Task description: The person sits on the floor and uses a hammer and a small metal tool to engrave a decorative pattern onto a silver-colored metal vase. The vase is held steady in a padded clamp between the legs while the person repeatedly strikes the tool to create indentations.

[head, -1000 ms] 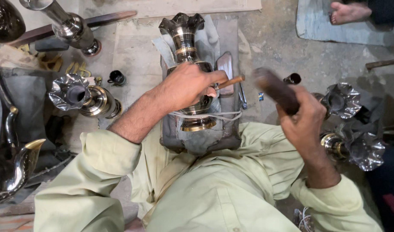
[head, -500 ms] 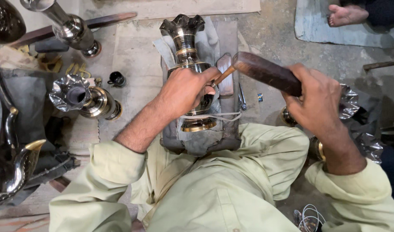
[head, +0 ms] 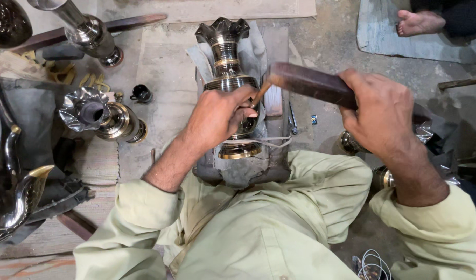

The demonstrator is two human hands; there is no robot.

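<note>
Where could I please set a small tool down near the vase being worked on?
Bare floor lies between the clamped vase and the spare vase; another patch sits above the mallet. Around the left hand and right hand it is crowded.

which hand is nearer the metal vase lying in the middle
Left. The left hand rests on the vase, pinching a thin tool against its body. The right hand is off to its right, apart, gripping a dark mallet.
</note>
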